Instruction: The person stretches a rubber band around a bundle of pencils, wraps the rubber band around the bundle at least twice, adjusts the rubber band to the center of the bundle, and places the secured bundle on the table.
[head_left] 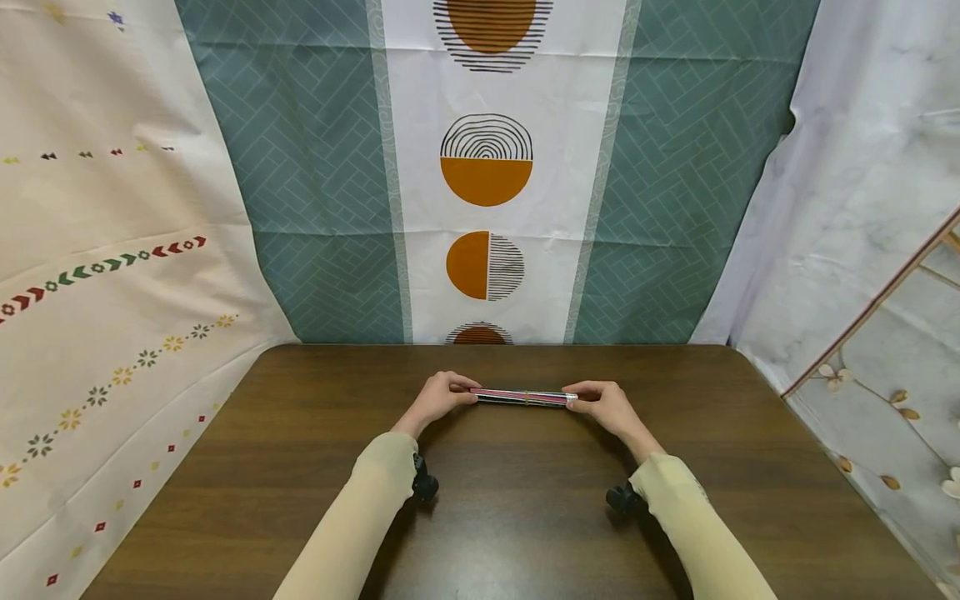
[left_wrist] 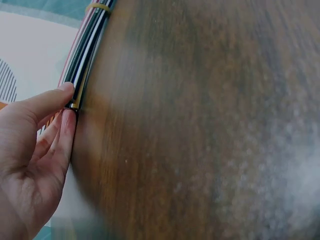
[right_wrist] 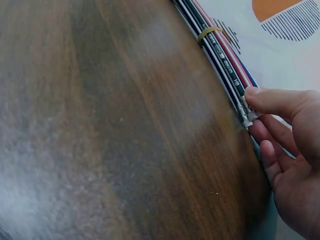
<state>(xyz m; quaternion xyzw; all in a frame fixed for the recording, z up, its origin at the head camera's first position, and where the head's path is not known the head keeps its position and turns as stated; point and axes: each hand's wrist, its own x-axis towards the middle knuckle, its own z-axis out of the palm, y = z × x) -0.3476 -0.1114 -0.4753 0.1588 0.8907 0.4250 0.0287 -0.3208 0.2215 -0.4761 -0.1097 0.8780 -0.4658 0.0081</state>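
A bundle of pencils (head_left: 517, 397) with dark, pink and white barrels lies crosswise between the two hands, near the table's far side. Around its middle runs a tan rubber band (right_wrist: 209, 33). My left hand (head_left: 441, 396) pinches the left end between thumb and fingers; in the left wrist view the thumb (left_wrist: 55, 97) presses on the pencils' tips. At the other end my right hand (head_left: 606, 407) pinches the bundle by its white erasers (right_wrist: 250, 119) and metal ferrules, thumb on top. Lettering with "HB" shows on one dark barrel in the right wrist view.
The brown wooden table (head_left: 510, 517) spreads out below both arms. Behind it hangs a teal and white cloth (head_left: 322, 208) with orange half circles. Patterned cloths also hang at the left and right sides. A small black camera (head_left: 424, 483) is strapped at each wrist.
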